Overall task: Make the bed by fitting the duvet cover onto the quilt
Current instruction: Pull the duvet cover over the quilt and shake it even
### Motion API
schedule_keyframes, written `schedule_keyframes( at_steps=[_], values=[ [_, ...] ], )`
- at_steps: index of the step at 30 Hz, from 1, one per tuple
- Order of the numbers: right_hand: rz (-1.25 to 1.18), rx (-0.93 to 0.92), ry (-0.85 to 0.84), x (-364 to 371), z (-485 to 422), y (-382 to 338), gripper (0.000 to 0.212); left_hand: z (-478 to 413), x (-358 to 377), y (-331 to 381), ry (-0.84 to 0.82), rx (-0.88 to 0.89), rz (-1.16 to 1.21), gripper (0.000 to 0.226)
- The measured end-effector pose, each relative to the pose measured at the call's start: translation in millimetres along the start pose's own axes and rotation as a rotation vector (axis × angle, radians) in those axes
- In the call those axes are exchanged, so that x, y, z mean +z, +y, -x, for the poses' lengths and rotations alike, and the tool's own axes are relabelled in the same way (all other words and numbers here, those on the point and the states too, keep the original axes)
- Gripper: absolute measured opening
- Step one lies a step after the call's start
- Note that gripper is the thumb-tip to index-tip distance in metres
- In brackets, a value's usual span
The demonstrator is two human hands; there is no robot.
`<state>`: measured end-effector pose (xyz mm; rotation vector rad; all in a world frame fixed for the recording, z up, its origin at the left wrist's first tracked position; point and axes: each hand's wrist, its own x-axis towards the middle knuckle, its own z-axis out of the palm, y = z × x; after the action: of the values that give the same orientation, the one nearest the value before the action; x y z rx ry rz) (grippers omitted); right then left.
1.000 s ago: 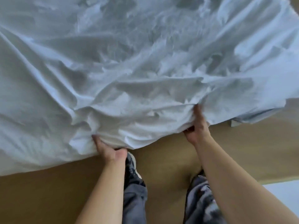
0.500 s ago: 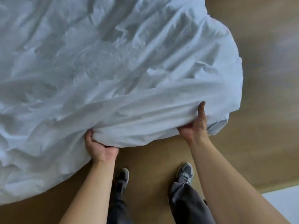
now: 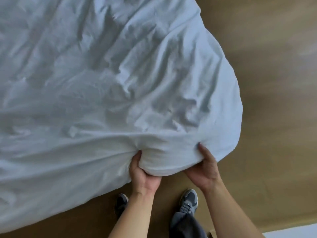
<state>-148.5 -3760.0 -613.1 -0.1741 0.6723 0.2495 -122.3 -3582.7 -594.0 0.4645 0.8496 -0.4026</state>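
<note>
Head view, looking straight down: a white, heavily creased duvet cover (image 3: 103, 83) billows across most of the picture, from the upper left corner to a rounded edge on the right, above a brown floor (image 3: 274, 100). Its near edge bulges into a thick, padded roll between the two hands, low and centre. The left hand (image 3: 144, 176) grips that roll from below and the left, thumb pressed into a gathered pucker of fabric on top and the fingers curled out of sight beneath the cloth. The right hand (image 3: 204, 170) holds the other end of the roll, thumb lying up along the fabric and fingers wrapped under it, so both are clamped on the bedding. Whether the quilt sits inside the cover cannot be told, though the gripped part looks stuffed. Below the hands stand two grey sneakers (image 3: 189, 200) and dark trouser legs (image 3: 185, 225), with a pale strip (image 3: 291, 233) at the lower right corner.
</note>
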Motion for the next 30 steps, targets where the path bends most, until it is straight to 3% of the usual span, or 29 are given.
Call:
schedule_keyframes(
  at_steps=[3, 5, 7, 10, 12, 13, 17, 20, 22, 27, 30],
  values=[
    [-0.157, -0.123, 0.103, 10.8, -18.7, -26.6, 0.066, 10.9, -22.6, -3.0, 0.027, -0.020, -0.015, 0.051],
    [-0.131, -0.106, 0.181, 19.1, -21.2, -36.5, 0.059, 8.1, -23.5, 6.0, 0.023, 0.019, -0.010, 0.053],
    [-0.021, -0.068, 0.250, 28.2, -19.2, -46.9, 0.046, -0.5, -12.4, 22.7, -0.003, 0.083, -0.037, 0.052],
    [0.278, -0.167, 0.481, 72.4, -29.1, -77.5, 0.038, -18.0, 27.8, 56.4, -0.061, 0.115, -0.129, 0.066],
    [0.477, -0.304, 0.643, 118.4, -41.8, -93.4, 0.025, -29.5, 63.3, 84.4, 0.044, 0.122, -0.199, 0.065],
    [0.577, -0.373, 0.670, 143.5, -50.0, -102.0, 0.020, -37.3, 86.6, 99.4, 0.124, 0.136, -0.256, 0.060],
    [0.858, -0.445, 0.510, 212.6, -78.4, -107.1, 0.018, -38.8, 143.2, 149.3, 0.315, 0.144, -0.343, 0.055],
    [1.040, -0.448, 0.512, 224.9, -91.9, -111.3, 0.046, -30.5, 150.9, 169.8, 0.458, 0.116, -0.369, 0.060],
    [1.112, -0.458, 0.532, 219.8, -100.3, -112.8, 0.056, -29.2, 140.4, 173.0, 0.446, 0.109, -0.415, 0.062],
    [1.248, -0.416, 0.593, 197.8, -116.0, -112.2, 0.085, -40.3, 94.2, 148.4, 0.467, 0.058, -0.508, 0.105],
    [1.196, -0.326, 0.602, 189.6, -121.9, -116.7, 0.099, -43.8, 77.5, 124.4, 0.357, 0.039, -0.842, 0.085]
  ],
)
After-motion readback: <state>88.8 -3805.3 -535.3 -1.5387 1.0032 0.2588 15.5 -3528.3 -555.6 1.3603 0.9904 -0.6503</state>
